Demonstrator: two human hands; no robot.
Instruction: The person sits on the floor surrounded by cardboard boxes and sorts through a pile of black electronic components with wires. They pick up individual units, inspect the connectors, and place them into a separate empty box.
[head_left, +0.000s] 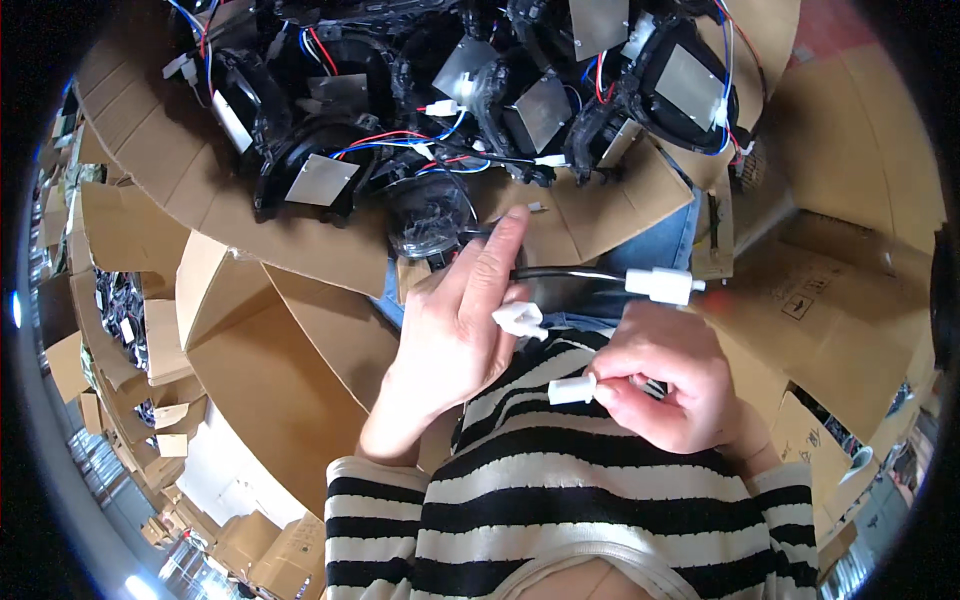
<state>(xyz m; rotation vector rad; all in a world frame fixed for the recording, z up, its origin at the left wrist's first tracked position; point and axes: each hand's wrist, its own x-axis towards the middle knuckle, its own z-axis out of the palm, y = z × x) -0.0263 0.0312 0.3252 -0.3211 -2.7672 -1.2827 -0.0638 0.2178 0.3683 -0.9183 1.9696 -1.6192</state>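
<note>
"Where are the white connectors?"

"The right hand (670, 385) has a small white plastic connector (571, 390) pinched between thumb and index finger, in front of the black-and-white striped top (600, 500). A crumpled-looking white plastic piece (519, 320) sits against the thumb side of the left hand (460, 320)."

"And the left fingers?"

"Index stretched out, the rest curled in around that white piece. A black sheathed cable (570, 271) runs out from behind them; I can't tell whether they grip it. It ends in a white rectangular plug (657, 285), just above the right hand."

"What's in the way?"

"Beyond the hands, a brown cardboard flap (620, 205) fronts a heap of black plastic housings (490, 105) with square silver metal plates (690, 82), and red and blue wires (390, 140) trail across them. A round clear-faced unit (428, 215) sits by the left fingers."

"And the sides?"

"A tall-walled brown carton (270, 370) on the left, a brown cardboard box (820, 320) with printed marks on the right."
</note>
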